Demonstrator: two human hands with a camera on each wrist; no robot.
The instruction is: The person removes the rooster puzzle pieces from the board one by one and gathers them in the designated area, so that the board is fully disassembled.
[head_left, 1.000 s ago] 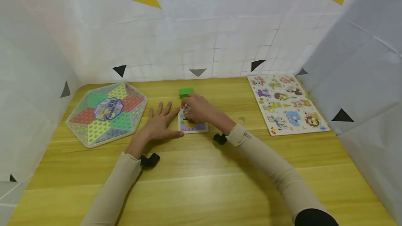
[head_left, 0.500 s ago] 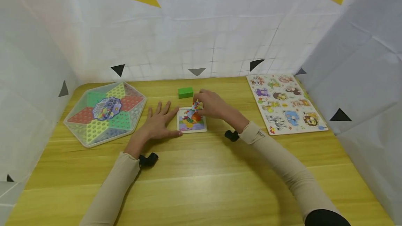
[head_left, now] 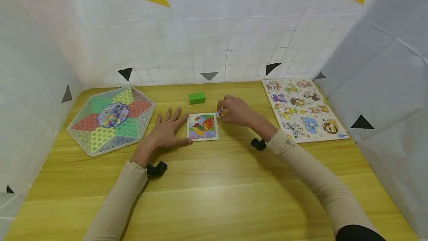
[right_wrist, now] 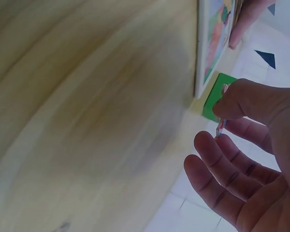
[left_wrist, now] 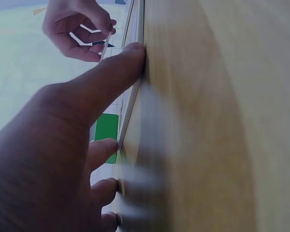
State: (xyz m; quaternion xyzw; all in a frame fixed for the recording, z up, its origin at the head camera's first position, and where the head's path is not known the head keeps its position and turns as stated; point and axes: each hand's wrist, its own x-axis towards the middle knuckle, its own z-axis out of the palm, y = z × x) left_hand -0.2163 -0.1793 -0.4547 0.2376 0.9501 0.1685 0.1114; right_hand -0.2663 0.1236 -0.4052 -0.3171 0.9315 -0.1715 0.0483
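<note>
In the head view, a small white-framed picture puzzle [head_left: 203, 127] of a colourful rooster lies on the table. My left hand [head_left: 165, 132] is spread flat at its left side, with thumb [left_wrist: 133, 49] and index finger right at the frame's edge. Just off the frame's right upper corner, my right hand [head_left: 239, 111] pinches a small, thin, multicoloured puzzle piece [head_left: 220, 113] between thumb and fingers. Seen from the right wrist, the piece [right_wrist: 221, 127] is nearly edge-on, held above the table, and the other fingers are loosely bent.
Behind the puzzle stands a green block [head_left: 197, 98]. A hexagonal Chinese checkers board [head_left: 133, 128] lies at the left, and a white animal peg-style board [head_left: 317, 120] at the right. White sheeting [head_left: 187, 40] walls the table's back and sides.
My right hand has lifted the piece from over the puzzle and carried it rightward past the frame, uncovering the rooster picture. My left hand has stayed in place.
</note>
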